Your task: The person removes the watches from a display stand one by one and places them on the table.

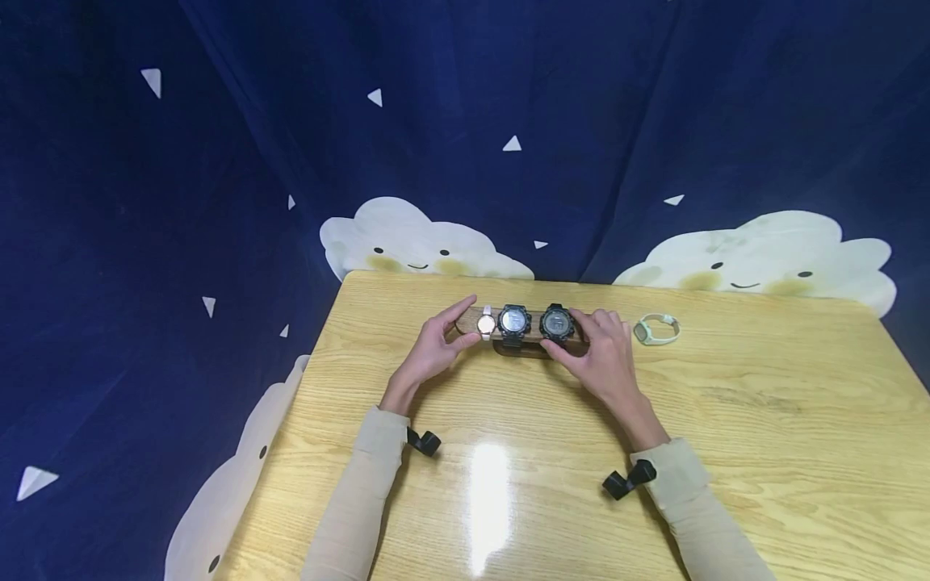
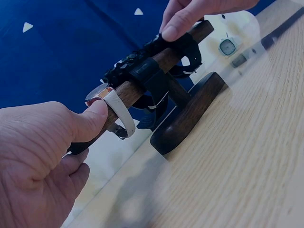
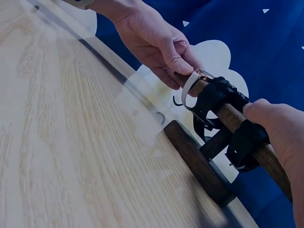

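A dark wooden watch stand [image 1: 535, 327] carries three watches on its crossbar. At its left end sits a small watch with a white strap [image 1: 486, 324], and a black digital watch [image 1: 513, 319] is beside it. My left hand [image 1: 433, 349] grips the bar's left end, thumb against the white-strapped watch and fingers curled beneath. Farther right on the bar, a second black digital watch [image 1: 556, 323] is pinched between thumb and fingers of my right hand [image 1: 606, 355]. The stand's base [image 2: 190, 114] rests on the table. Some right-hand fingers are hidden in the right wrist view.
A pale green watch [image 1: 657, 329] lies on the wooden table [image 1: 726, 452], right of the stand. Behind the table hangs a dark blue curtain [image 1: 450, 145] with white triangles and clouds. Black straps with small devices [image 1: 425, 442] are on both wrists.
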Demonstrator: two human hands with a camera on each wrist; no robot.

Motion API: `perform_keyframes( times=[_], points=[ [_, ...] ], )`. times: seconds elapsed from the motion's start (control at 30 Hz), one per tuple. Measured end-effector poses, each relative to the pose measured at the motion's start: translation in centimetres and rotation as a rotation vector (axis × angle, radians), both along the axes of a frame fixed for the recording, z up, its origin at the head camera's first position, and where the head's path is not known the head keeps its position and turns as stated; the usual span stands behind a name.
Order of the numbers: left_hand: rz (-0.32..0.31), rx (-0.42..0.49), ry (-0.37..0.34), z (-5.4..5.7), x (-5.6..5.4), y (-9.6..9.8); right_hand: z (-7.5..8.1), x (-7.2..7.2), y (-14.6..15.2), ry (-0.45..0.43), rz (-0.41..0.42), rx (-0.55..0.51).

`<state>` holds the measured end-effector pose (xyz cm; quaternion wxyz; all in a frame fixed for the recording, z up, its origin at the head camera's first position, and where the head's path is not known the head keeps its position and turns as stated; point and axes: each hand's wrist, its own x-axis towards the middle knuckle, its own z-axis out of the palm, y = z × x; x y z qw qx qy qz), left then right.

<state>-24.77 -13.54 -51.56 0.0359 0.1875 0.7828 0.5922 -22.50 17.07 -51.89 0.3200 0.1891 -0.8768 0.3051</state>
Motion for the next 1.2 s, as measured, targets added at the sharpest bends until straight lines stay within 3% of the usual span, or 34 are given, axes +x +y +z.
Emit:
perform_keyframes(
  times=[0.4, 1.2],
  points=[
    [0.005, -0.007, -0.001, 0.13, 0.04, -0.07, 0.12, 0.14, -0.58, 0.013, -0.028, -0.013],
    [0.0, -0.026, 0.017, 0.06, 0.04, -0.09, 0.23, 0.18, 0.02, -0.023, 0.01, -0.047]
  ],
)
